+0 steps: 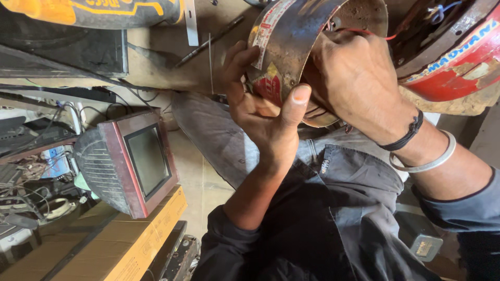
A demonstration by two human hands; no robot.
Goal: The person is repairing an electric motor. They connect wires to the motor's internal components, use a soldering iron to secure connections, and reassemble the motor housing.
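Note:
My left hand point(265, 112) grips the rim of a rusty round metal casing point(291, 39) with a torn red and white label; thumb and fingers wrap its lower edge. Reaching into the casing's open side is my right hand point(354, 78), its fingertips hidden inside near thin red wires point(380, 35). A black cord band and a silver bangle point(427, 161) sit on the right wrist. What the right fingers hold inside cannot be seen.
A red rusty metal housing point(458, 62) lies at the top right. A small old monitor with a red frame point(135, 161) rests on cardboard boxes point(125, 239) at the left. A yellow and black power tool point(94, 11) and a thin rod point(208, 41) lie on the workbench above.

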